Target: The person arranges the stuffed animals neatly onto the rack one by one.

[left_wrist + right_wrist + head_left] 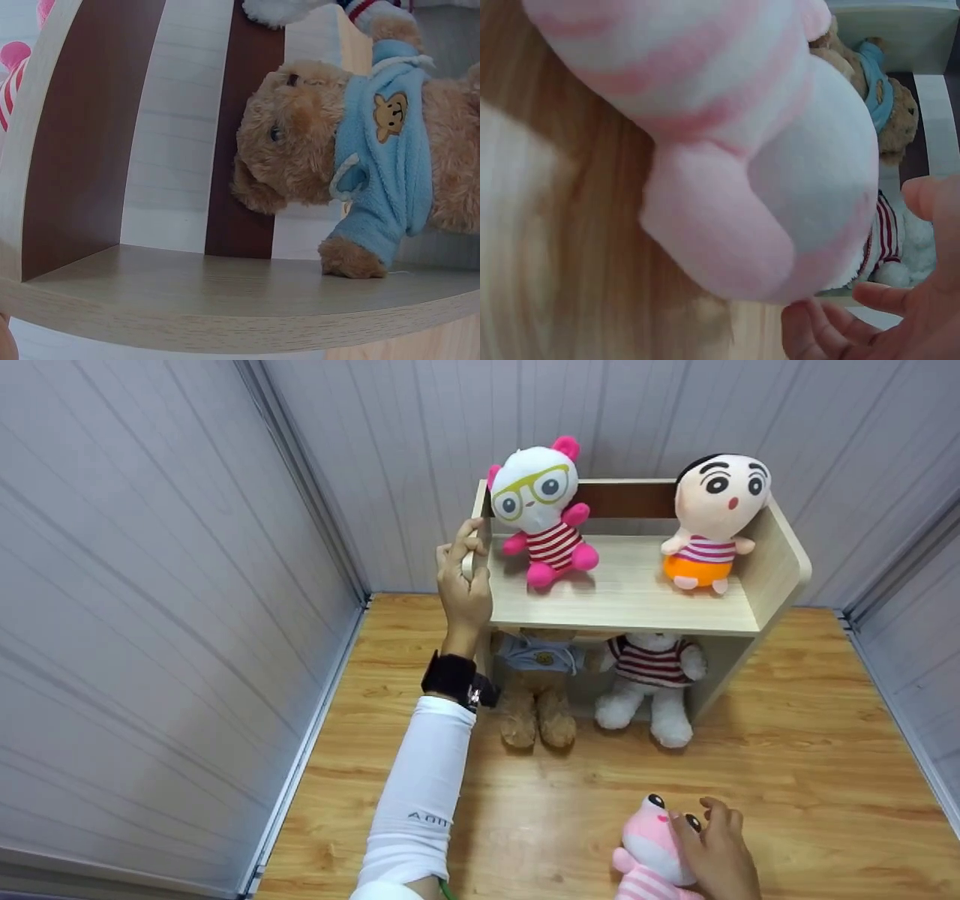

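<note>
My left hand point(463, 585) grips the left side panel of a small wooden shelf unit point(630, 611). Low in the head view, my right hand point(720, 847) holds a pink plush toy point(652, 851) by its head. Its thumb lies over the toy's face near one eye. In the right wrist view the toy's striped body and pale head fill the foreground, with fingertips point(801, 319) at the head's edge. A panda plush point(553, 544) with yellow glasses and a black-haired doll point(701, 566) sit on the shelf's top.
On the lower level sit a brown teddy bear point(300, 142) in a blue hoodie and a white bear point(649, 660) in a striped sweater. Their legs extend onto the wood floor point(585, 795). Grey panel walls point(150, 622) enclose the corner.
</note>
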`<state>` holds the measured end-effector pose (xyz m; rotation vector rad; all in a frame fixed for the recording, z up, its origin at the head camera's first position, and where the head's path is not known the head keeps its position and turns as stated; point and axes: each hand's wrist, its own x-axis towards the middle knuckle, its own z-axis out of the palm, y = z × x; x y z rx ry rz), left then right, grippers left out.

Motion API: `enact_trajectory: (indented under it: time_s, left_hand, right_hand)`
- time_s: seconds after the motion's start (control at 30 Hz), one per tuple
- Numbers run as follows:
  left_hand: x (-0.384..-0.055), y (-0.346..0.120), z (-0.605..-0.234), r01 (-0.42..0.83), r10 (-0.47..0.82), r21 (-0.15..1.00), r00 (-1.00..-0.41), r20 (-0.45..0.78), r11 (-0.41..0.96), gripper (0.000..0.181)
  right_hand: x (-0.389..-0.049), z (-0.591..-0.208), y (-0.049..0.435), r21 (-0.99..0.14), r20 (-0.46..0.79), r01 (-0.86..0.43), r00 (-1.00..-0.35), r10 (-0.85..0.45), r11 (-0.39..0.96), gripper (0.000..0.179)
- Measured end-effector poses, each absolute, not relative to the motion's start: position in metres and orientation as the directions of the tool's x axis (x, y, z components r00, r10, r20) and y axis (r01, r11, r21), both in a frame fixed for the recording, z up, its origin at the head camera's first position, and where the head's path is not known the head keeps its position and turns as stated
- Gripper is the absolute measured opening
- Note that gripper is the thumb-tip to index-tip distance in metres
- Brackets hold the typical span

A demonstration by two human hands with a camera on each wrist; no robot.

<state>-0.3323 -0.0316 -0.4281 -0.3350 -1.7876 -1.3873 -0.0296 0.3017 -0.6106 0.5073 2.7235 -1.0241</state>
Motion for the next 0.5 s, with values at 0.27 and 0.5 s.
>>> enact_trajectory:
  time_s: [0.27, 0.5]
  left_hand:
    - [-0.333, -0.031, -0.429, 0.64, -0.266, 0.679, -0.627, 0.732, 0.359, 0.017]
    - [-0.332, -0.032, -0.43, 0.627, -0.266, 0.679, -0.629, 0.73, 0.381, 0.013]
  right_hand:
    - [-0.023, -0.624, 0.288, -0.536, -0.384, 0.401, -0.899, 0.208, 0.743, 0.109]
    - [-0.025, -0.638, 0.278, -0.513, -0.459, 0.437, -0.867, 0.194, 0.739, 0.122]
